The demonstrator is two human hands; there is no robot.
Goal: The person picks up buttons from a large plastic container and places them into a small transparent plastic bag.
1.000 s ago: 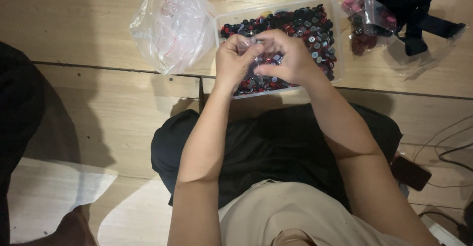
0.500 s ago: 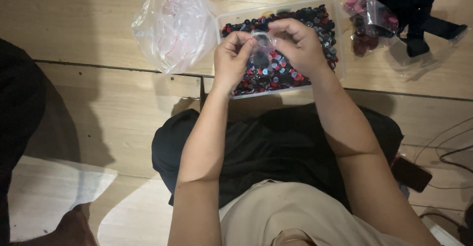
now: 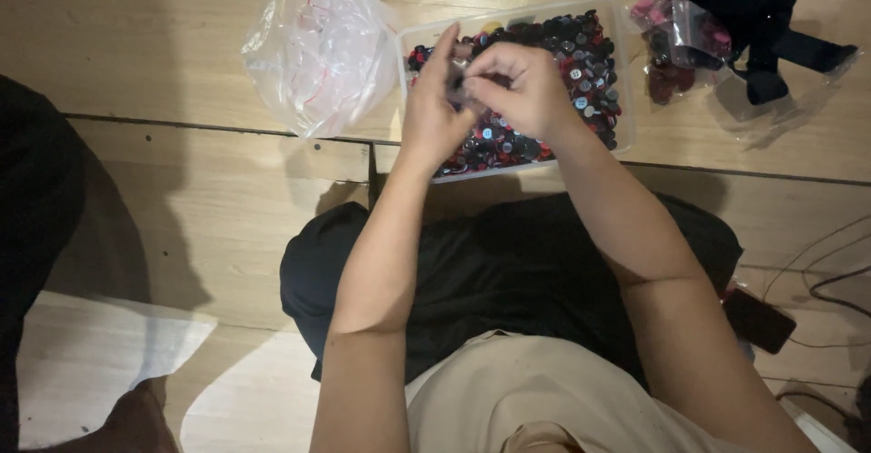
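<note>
Wooden floor (image 3: 181, 45) underfoot. I see tray (image 3: 624, 72) heaped with buttons (image 3: 581, 54); most unsorted. Left hand (image 3: 431, 113), right hand (image 3: 522, 86) pinch something small together above tray, what exactly, cannot tell. Clear bag (image 3: 318, 49) lies beside tray.

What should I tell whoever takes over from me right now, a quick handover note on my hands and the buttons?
Left hand and right hand: raised together over the clear tray, fingertips pinching something small between them; what it is cannot be made out.
Tray: on the wooden floor in front of the knees, heaped with dark, red and blue buttons.
Left of the tray: a crumpled clear bag. Right of it: a small bag of reddish pieces and a black item.
Done: not clear. Left: the tray is still full.
</note>
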